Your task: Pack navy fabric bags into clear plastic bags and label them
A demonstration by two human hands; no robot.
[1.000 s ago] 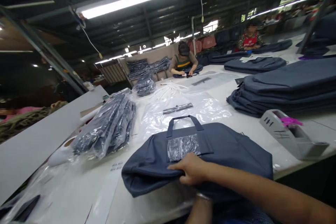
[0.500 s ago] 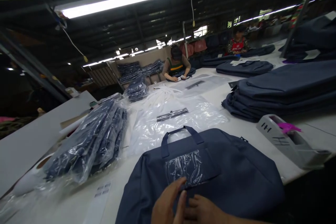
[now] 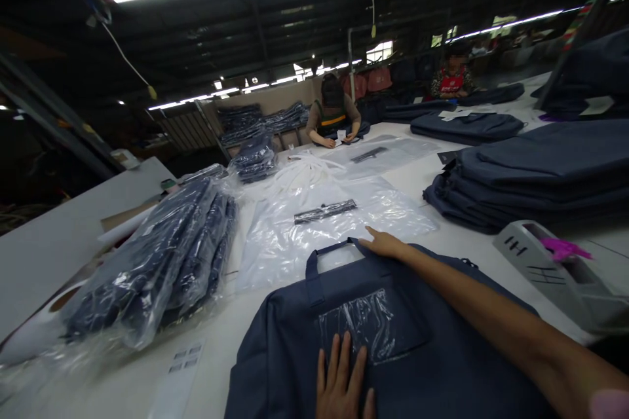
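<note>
A dark blue fabric bag (image 3: 442,366) lies flat on the white table (image 3: 59,242) right in front of me, its handle (image 3: 334,255) pointing away. A clear plastic window (image 3: 368,327) sits on its front pocket. My left hand (image 3: 341,383) rests flat on the bag below that window, fingers stretched out. My right hand (image 3: 386,245) reaches across the bag to its top edge beside the handle, fingers extended and touching the fabric, holding nothing.
Clear plastic bags (image 3: 324,216) lie just beyond the bag. Wrapped dark bags (image 3: 162,255) are piled at the left, unwrapped ones (image 3: 535,177) stacked at the right. A grey tape dispenser (image 3: 550,262) stands near the right edge. Two people (image 3: 334,114) work at the far end.
My right hand has gone from the bag's near edge forward to its top by the handle. My left hand has settled flat below the plastic window. The view has tilted slightly.
</note>
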